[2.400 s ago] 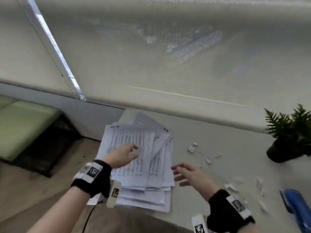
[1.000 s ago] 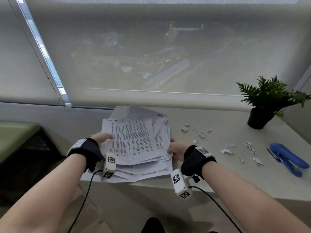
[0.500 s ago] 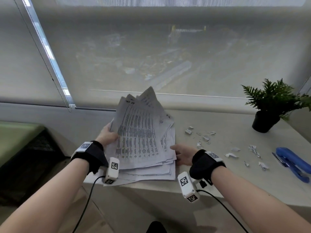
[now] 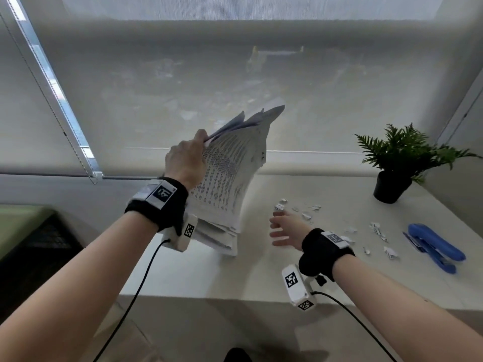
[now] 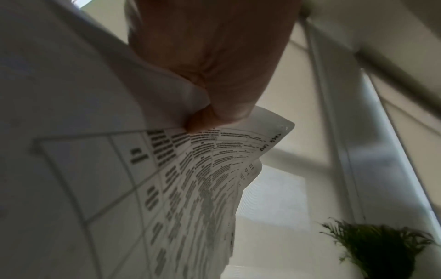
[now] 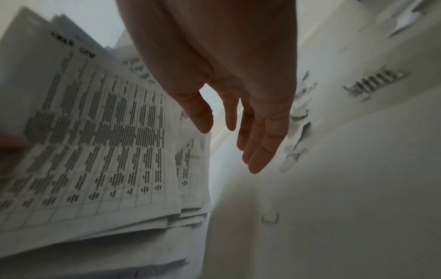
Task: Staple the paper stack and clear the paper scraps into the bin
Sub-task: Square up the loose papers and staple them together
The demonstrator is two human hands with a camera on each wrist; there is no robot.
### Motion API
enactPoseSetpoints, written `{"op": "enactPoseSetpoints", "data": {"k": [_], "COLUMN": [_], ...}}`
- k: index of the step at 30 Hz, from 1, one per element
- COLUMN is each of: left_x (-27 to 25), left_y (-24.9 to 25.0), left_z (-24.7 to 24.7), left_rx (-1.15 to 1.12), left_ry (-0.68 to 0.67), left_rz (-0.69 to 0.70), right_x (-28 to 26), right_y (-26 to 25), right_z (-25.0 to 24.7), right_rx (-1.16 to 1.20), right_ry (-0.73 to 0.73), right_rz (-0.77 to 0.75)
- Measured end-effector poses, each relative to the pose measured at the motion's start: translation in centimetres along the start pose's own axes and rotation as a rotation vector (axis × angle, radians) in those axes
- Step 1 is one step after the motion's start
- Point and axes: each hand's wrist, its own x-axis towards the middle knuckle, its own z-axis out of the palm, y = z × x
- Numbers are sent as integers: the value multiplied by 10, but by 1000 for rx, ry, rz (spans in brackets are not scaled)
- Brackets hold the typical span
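Observation:
My left hand (image 4: 186, 158) pinches the upper left edge of the printed paper stack (image 4: 226, 184) and holds it nearly upright, its lower edge on the white table (image 4: 209, 273). The left wrist view shows the thumb (image 5: 229, 105) clamped on the fanned sheets (image 5: 195, 188). My right hand (image 4: 283, 228) hovers just right of the stack, fingers spread and straight, holding nothing; in the right wrist view its fingers (image 6: 262, 143) hang beside the sheets (image 6: 95, 141). Several torn paper scraps (image 4: 303, 212) lie on the table to the right. A blue stapler (image 4: 433, 246) lies further right.
A potted fern (image 4: 400, 163) stands at the back right of the table. A loose staple (image 6: 269, 219) lies on the table near my right hand. A roller blind (image 4: 235, 87) covers the window behind. A dark bench with a green cushion (image 4: 23, 226) sits lower left.
My left hand has slid up the stack's edge and lifted the sheets from lying flat to nearly upright. My right hand has let go of the stack's right edge and opened.

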Motion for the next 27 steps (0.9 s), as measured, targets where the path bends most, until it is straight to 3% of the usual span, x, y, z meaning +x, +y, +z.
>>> {"op": "enactPoseSetpoints", "data": {"k": [5,9,11,14,16,21,24,27], "left_x": [0,-1,-9,-22,-26,-31,-31,-37], "left_y": [-4,-35,-45,-58,-65,-51,-42,-41], "left_z": [-17,-12,-7,7,18,36,40,38], "left_rx": [-154,-635,-910,-1109,-1229,-1226,-1210,-1307], "left_ry": [74,2,-54,-81,-74,-19,63,-60], "left_rz": [-53,-215,-269,-339,-354,-279,-317,-355], "right_x": [-1,-4,-2,-13,-18,-23,-22,-21], "right_y": [-28,-65,-80,-96,-101,-101,-94,-84], "right_z": [1,-1,-5,-8,-9,9,14,8], "right_rx": [11,89,127,193,254,374,425,425], "right_ry": [54,32,-55,-231,-243,-106,-84,-122], "right_rz": [-130,-201,-194,-215,-253,-419,-497,-502]}}
